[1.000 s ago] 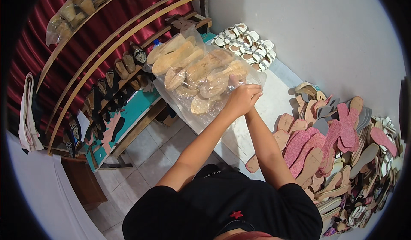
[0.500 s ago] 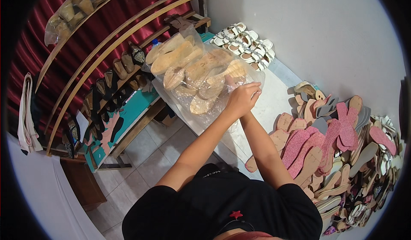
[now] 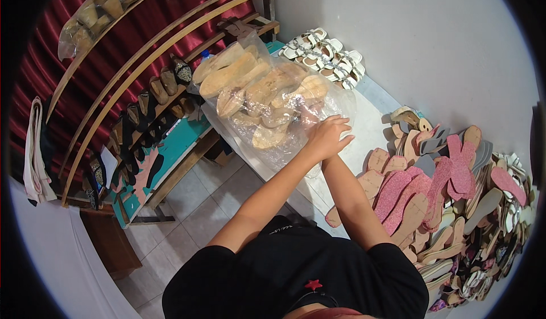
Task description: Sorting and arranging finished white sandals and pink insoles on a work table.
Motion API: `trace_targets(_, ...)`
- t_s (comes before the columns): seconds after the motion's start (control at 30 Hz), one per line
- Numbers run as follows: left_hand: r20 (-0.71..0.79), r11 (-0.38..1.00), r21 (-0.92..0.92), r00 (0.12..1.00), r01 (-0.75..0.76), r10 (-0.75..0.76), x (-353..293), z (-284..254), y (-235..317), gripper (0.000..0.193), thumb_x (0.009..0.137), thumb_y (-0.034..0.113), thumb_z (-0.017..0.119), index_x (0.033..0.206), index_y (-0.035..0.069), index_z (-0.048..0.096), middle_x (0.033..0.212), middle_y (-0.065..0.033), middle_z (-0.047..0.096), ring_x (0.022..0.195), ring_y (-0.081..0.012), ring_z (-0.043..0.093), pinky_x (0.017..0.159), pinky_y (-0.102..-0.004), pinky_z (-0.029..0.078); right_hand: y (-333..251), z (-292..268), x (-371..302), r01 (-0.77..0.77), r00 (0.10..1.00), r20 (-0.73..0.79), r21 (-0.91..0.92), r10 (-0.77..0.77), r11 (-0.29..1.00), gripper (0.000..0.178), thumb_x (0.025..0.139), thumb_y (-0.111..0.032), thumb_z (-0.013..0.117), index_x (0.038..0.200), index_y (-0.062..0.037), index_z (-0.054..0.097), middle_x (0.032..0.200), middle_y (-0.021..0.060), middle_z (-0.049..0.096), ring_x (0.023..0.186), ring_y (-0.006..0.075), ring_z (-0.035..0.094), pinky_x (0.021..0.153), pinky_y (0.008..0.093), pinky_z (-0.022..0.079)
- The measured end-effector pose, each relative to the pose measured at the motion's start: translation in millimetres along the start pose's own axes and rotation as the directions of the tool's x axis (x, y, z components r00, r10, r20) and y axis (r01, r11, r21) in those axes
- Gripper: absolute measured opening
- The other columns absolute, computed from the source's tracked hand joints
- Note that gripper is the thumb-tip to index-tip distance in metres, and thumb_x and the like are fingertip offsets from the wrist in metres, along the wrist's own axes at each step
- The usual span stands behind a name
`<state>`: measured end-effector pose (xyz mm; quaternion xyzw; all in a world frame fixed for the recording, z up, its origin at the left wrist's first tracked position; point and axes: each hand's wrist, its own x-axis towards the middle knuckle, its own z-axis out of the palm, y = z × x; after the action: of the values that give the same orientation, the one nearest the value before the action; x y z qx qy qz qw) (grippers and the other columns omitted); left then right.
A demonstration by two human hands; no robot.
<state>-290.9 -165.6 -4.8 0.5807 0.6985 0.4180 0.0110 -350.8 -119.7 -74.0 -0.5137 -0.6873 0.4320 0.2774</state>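
Note:
A clear plastic bag (image 3: 273,100) full of tan shoe insoles lies on the white table (image 3: 372,125). My left hand (image 3: 327,137) rests flat against the bag's near right side, fingers spread toward the right. My right hand is hidden under the left hand, and only its forearm (image 3: 352,199) shows, so I cannot see what it holds. Both arms reach up from my black shirt to the bag's edge.
A heap of pink, tan and grey insole cutouts (image 3: 449,188) covers the table's right part. White sandals (image 3: 324,54) lie at the far end. Curved wooden racks with shoes (image 3: 148,100) stand on the left by a teal bench (image 3: 170,151). Tiled floor (image 3: 210,205) lies below.
The bag has settled lower and a little to the right on the table. My hands stay together at its near right side, the left one now lying flatter.

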Motion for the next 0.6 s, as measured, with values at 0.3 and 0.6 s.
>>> trace_targets(0.3,0.065,0.992,-0.105,0.996,0.070,-0.064,-3,-14,-1,0.024,0.075,0.025,0.055,0.089,0.006,0.062,0.109,-0.0123,0.053,0.108,-0.0296,0.043,0.090,-0.0360,0.034,6,-11,8,-0.060,0.987,0.161,0.286,0.014,0.956,0.058,0.082,-0.033,0.046,0.121,0.0052,0.027,0.114,0.0180,0.044,0.097,0.0238,0.049,0.083,0.0316,0.040)
trace_targets(0.6,0.037,0.987,-0.150,0.998,0.057,-0.052,-13,-23,-8,0.020,0.075,0.019,0.055,0.089,0.005,0.061,0.107,-0.0119,0.053,0.099,-0.0273,0.049,0.080,-0.0340,0.041,25,-25,7,-0.157,0.934,0.355,0.529,-0.050,0.834,0.057,0.082,-0.031,0.047,0.121,0.0055,0.027,0.113,0.0177,0.045,0.097,0.0240,0.049,0.083,0.0313,0.040)
